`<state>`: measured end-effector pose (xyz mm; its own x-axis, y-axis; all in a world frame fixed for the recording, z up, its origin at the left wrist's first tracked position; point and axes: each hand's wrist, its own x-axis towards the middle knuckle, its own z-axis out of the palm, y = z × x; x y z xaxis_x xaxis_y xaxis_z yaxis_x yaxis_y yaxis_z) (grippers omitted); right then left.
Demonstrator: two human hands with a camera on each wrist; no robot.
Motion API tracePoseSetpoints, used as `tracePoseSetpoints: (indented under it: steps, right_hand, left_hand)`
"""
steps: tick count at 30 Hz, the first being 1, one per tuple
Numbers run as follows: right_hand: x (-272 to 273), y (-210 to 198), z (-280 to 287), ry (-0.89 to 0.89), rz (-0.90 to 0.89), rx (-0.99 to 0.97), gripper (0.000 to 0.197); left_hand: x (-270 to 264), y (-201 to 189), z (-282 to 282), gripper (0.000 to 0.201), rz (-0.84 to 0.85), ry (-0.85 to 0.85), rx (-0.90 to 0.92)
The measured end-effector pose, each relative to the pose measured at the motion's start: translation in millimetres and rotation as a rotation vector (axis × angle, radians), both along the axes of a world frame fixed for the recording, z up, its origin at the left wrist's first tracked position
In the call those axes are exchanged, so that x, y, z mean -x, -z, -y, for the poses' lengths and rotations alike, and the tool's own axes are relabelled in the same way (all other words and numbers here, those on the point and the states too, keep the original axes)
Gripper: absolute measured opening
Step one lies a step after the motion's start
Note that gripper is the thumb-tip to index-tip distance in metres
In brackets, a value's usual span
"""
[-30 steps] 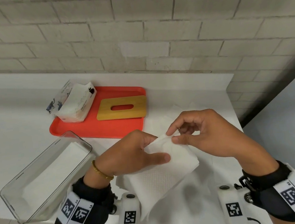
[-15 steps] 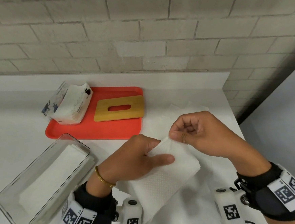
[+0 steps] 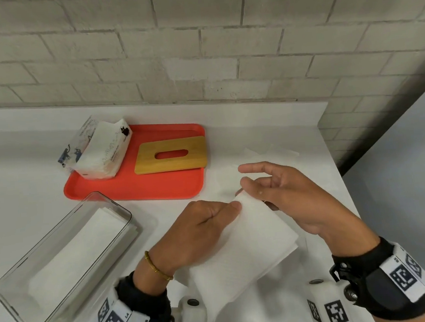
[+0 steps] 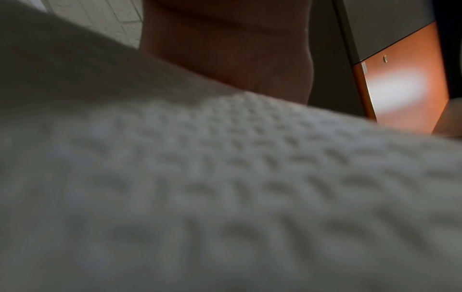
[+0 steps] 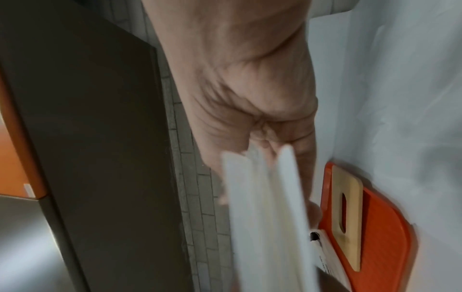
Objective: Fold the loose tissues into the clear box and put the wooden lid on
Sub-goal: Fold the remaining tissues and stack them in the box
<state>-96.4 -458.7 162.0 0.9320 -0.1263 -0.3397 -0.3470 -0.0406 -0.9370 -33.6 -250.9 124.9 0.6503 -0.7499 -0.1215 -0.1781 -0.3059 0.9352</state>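
Your left hand (image 3: 199,228) grips the folded tissue (image 3: 249,249), thumb on top and the other fingers hidden under the sheet, holding it above the near edge of the white surface (image 3: 30,180). Your right hand (image 3: 285,195) is beside the tissue's far corner with its fingers loosely spread and its thumb against the sheet; whether it pinches the corner cannot be told. In the left wrist view the tissue's embossed face (image 4: 225,177) fills most of the picture.

The clear box (image 3: 59,259) lies at the surface's near left edge, its far end pointing toward the red tray (image 3: 137,189), with folded tissues flat inside. The wooden lid (image 3: 171,155) lies on the tray's right half, slot up, its right edge at the tray's rim. A tissue pack (image 3: 101,150) printed with black cats overhangs the tray's left corner; its writing is too small to read. More loose tissues (image 3: 269,153) lie beyond your right hand, near the surface's right edge. Bare surface shows between box and hands.
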Motion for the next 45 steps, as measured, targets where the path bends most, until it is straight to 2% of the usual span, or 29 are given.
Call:
tracePoseSetpoints:
  steps: [2,6,8,11,13,15,16,19,21,24,26,28,31,32,35,37,40,42,45]
  right_hand:
    - [2.1,1.8,-1.2,-0.059,-0.050,0.045,0.049]
    - [2.2,8.9,-9.5,-0.059,-0.032,0.041,0.016]
    - [-0.4,11.8,-14.0,-0.018,-0.021,0.029,0.012]
    - [-1.1,12.8,-22.3,0.014,-0.078,-0.070,0.026]
    - [2.9,15.5,-25.4,-0.132,-0.163,-0.077,0.045]
    - [5.9,17.9,-31.0,-0.305,-0.187,-0.050,0.040]
    - [4.9,19.0,-33.4,-0.328,-0.172,-0.037,0.033]
    - [-6.5,18.2,-42.2,-0.185,-0.118,-0.028,0.022]
    - [-16.7,15.4,-52.6,-0.127,-0.079,-0.056,0.023]
    - [-31.1,13.9,-77.8,-0.165,-0.070,-0.085,0.025]
    - [-41.8,10.8,-98.4,-0.171,-0.070,-0.085,0.023]
    - [-53.8,5.3,-119.8,-0.159,-0.050,-0.093,0.020]
    - [-76.2,-4.5,-149.2,-0.110,-0.001,-0.155,0.022]
    - [-86.0,-5.2,-156.9,-0.106,0.006,-0.165,0.022]
    - [-117.6,-1.1,-179.2,-0.200,-0.022,-0.087,0.023]
    - [-136.6,5.9,-196.8,-0.347,-0.077,0.036,0.026]
    - [-164.3,25.4,-229.3,-0.538,-0.154,0.180,0.030]
    - [-181.4,42.4,-248.2,-0.575,-0.148,0.253,0.033]
    - [-201.9,64.6,-265.0,-0.557,-0.101,0.370,0.049]
  left_hand:
    - [0.2,-0.1,-3.7,0.062,0.088,0.032,0.009]
    - [-0.8,4.9,-10.8,0.054,0.181,0.053,-0.027]
    - [-1.9,6.4,-15.7,0.054,0.211,0.044,-0.033]
    - [-2.6,6.5,-26.2,0.062,0.120,0.004,-0.028]
    - [-3.3,9.4,-34.3,0.066,-0.012,-0.078,0.007]
    - [-3.7,13.7,-41.8,0.077,-0.090,-0.178,0.029]
    - [-4.1,16.0,-45.5,0.082,-0.089,-0.230,0.033]
    - [-2.5,22.3,-60.3,0.083,-0.062,-0.356,0.067]
    - [-0.6,23.7,-72.4,0.080,-0.078,-0.394,0.095]
    - [-0.9,22.7,-90.2,0.068,-0.058,-0.424,0.110]
    - [-6.2,19.8,-104.7,0.070,-0.056,-0.461,0.095]
    - [-12.1,15.8,-123.8,0.072,-0.123,-0.480,0.081]
    - [-10.3,4.6,-161.9,0.038,-0.222,-0.430,0.051]
    - [-8.1,2.7,-177.0,0.035,-0.257,-0.431,0.054]
    - [-4.2,4.4,-225.6,0.026,-0.339,-0.614,0.058]
    - [-6.8,6.2,-258.6,0.022,-0.371,-0.753,-0.020]
    - [-14.9,5.1,-297.5,0.020,-0.365,-0.671,-0.196]
    - [-23.9,7.5,-314.0,0.018,-0.317,-0.636,-0.310]
    - [-41.1,16.8,-328.0,0.024,-0.225,-0.675,-0.449]
